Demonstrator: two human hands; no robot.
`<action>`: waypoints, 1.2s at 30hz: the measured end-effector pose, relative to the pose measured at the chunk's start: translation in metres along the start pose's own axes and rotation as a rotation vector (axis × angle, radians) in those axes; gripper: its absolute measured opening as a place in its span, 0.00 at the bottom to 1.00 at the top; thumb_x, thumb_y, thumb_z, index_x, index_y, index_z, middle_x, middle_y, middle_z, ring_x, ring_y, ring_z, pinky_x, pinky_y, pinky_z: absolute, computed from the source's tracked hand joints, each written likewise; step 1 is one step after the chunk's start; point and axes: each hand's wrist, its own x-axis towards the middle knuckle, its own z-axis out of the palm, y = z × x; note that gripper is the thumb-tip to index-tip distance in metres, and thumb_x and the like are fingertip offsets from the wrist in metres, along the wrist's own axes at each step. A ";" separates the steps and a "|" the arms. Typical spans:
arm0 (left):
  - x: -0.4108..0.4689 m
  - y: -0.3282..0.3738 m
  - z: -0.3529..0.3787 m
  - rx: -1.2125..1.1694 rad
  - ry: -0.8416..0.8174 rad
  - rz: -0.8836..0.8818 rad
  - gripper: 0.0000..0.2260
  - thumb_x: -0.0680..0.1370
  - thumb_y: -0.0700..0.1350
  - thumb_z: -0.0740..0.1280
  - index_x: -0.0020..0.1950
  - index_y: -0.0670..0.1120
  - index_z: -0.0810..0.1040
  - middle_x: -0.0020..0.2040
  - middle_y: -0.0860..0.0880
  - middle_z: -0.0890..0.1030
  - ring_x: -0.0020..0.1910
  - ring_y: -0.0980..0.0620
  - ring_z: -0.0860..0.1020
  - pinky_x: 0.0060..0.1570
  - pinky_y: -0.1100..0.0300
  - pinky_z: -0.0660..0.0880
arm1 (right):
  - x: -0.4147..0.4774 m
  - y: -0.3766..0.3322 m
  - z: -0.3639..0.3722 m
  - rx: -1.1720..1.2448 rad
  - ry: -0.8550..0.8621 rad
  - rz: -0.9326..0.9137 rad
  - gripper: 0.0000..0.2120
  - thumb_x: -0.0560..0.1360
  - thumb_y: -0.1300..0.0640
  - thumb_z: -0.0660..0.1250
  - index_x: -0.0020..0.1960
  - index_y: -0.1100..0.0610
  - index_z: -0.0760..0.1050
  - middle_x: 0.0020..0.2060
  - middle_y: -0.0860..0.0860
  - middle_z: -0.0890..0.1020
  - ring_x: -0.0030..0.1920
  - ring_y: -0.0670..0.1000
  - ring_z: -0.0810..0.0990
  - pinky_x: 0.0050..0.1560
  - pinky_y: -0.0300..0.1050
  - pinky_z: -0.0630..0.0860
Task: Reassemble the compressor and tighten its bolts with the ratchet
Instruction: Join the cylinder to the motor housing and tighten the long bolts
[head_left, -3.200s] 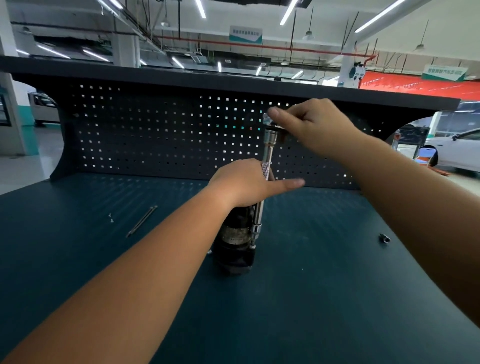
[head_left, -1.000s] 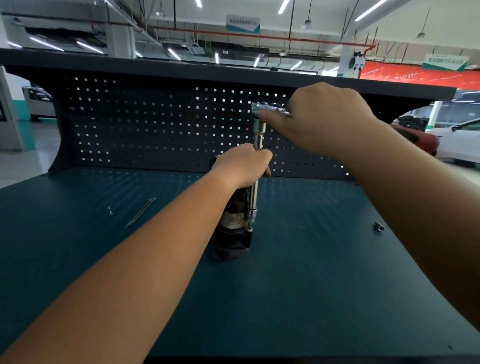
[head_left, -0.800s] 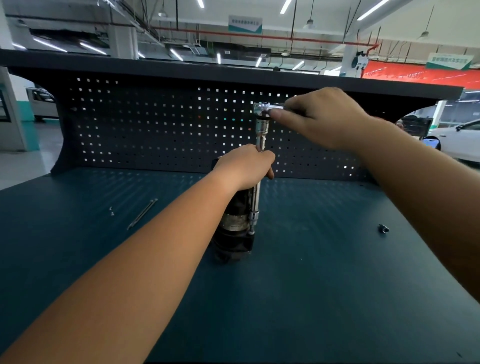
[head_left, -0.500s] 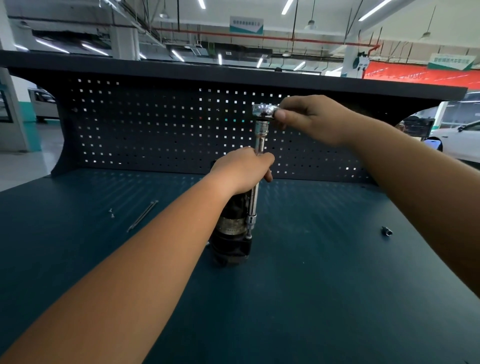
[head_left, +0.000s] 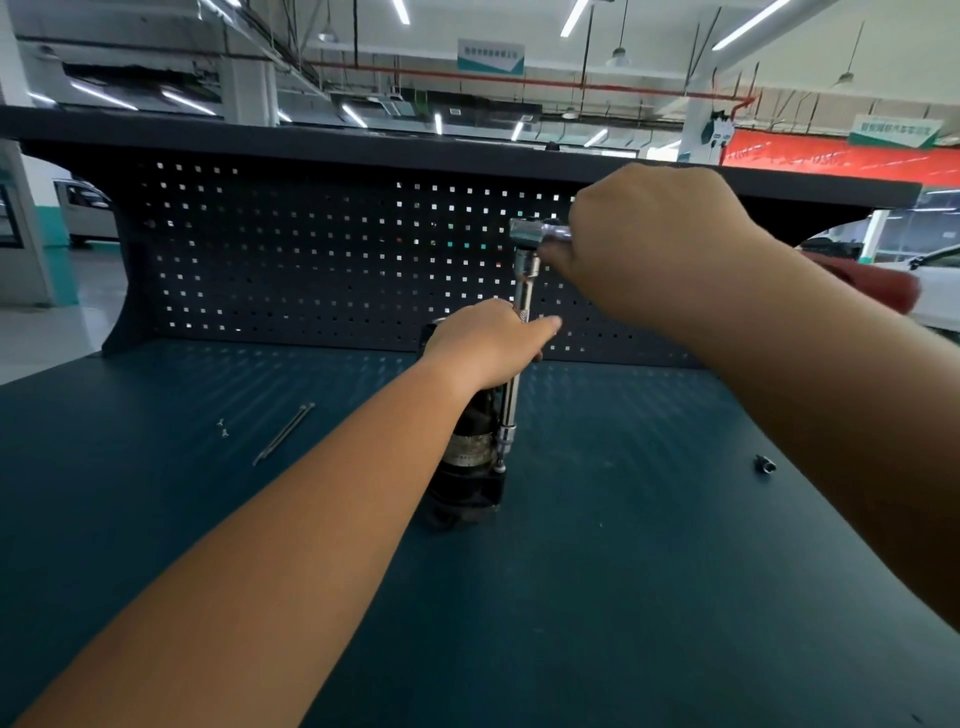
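The black compressor stands upright in the middle of the dark blue bench. My left hand grips its top and the extension bar beside it, with one finger pointing right. A silver ratchet sits on a long extension that runs down the compressor's right side to a bolt near the base. My right hand grips the ratchet handle, which is hidden inside the fist.
Two long thin bolts and small screws lie on the bench at the left. A small socket lies at the right. The pegboard back wall rises behind the compressor.
My right hand has swung the ratchet handle round, back towards me and to the right. The left hand keeps its grip, now with one finger stretched out.
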 end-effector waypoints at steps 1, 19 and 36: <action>0.000 -0.002 -0.001 -0.024 0.002 -0.006 0.20 0.78 0.57 0.56 0.39 0.49 0.82 0.41 0.51 0.81 0.43 0.49 0.79 0.40 0.58 0.72 | -0.001 -0.003 -0.001 0.003 -0.003 -0.002 0.22 0.82 0.48 0.53 0.32 0.57 0.59 0.30 0.51 0.64 0.29 0.51 0.63 0.27 0.41 0.54; 0.000 -0.009 -0.008 -0.119 -0.030 0.030 0.18 0.77 0.51 0.55 0.35 0.53 0.81 0.48 0.55 0.81 0.49 0.53 0.78 0.47 0.58 0.72 | 0.025 0.023 0.037 0.712 -0.098 -0.113 0.26 0.71 0.37 0.50 0.45 0.58 0.72 0.37 0.46 0.75 0.39 0.45 0.73 0.41 0.35 0.67; -0.007 0.004 0.004 0.044 0.035 0.005 0.32 0.75 0.70 0.53 0.46 0.44 0.83 0.40 0.46 0.81 0.40 0.49 0.80 0.41 0.54 0.74 | 0.010 0.001 -0.004 -0.050 -0.021 0.062 0.29 0.79 0.37 0.51 0.32 0.60 0.63 0.29 0.54 0.67 0.28 0.52 0.64 0.28 0.42 0.53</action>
